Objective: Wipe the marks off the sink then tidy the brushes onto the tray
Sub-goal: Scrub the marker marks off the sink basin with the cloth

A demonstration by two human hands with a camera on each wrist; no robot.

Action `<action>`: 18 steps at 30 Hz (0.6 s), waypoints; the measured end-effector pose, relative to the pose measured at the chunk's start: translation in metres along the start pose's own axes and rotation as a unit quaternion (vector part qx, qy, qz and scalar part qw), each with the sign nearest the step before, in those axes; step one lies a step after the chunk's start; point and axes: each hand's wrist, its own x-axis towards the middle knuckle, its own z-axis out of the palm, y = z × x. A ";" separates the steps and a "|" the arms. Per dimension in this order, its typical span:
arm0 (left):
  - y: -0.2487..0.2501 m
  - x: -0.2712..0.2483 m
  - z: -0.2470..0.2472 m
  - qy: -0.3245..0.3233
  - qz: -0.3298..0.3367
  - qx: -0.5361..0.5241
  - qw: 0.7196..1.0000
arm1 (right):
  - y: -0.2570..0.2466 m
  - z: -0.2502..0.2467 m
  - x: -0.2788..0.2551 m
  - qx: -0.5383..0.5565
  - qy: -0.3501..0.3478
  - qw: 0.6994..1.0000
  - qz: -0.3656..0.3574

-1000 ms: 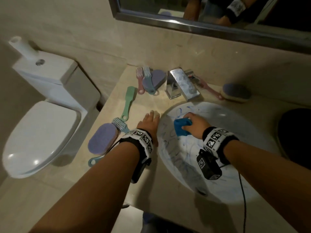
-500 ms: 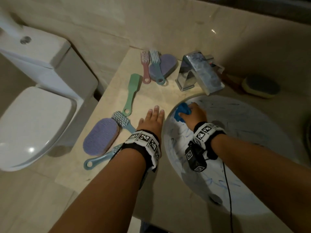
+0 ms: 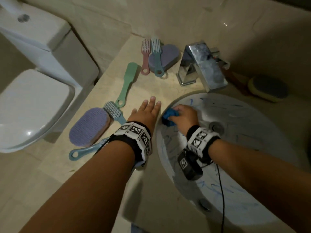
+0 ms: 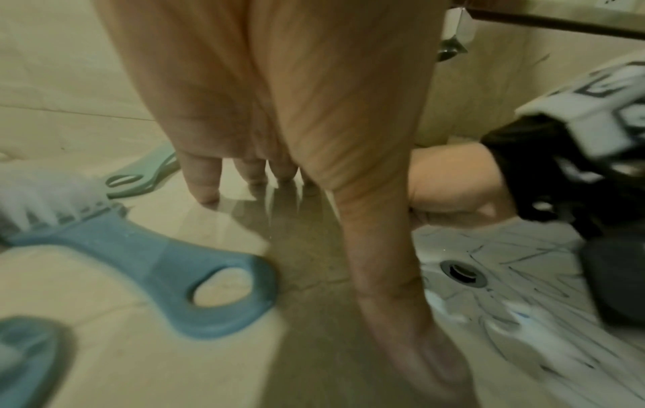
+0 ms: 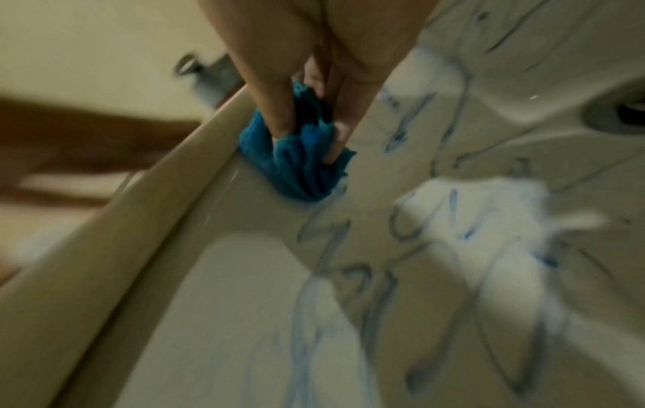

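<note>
Right hand (image 3: 184, 116) clutches blue cloth (image 3: 169, 115) at sink (image 3: 252, 206) rim, nine o'clock; marks (image 5: 450, 248) mostly remain; left hand (image 3: 145, 113) flat, fingers straight; brushes (image 3: 127, 84) untidied; no tray visible

Left hand (image 3: 146, 113) lies flat, fingers (image 4: 200, 179) straight and spread, palm down, while the right hand (image 3: 184, 117) sits just beside it, fingers (image 5: 279, 110) curled tight in a grip, both forearms reaching forward.

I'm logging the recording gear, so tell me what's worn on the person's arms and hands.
Both forearms are bare, no sleeves or gloves. Each wrist carries a black band with white blocks printed with black square markers: left hand, right hand. A black tagged camera box hangs under the right wrist, trailing a thin black cable.
</note>
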 end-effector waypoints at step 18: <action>0.001 -0.002 -0.003 -0.012 -0.005 0.001 1.000 | 0.018 0.011 0.008 0.141 0.015 0.987 0.079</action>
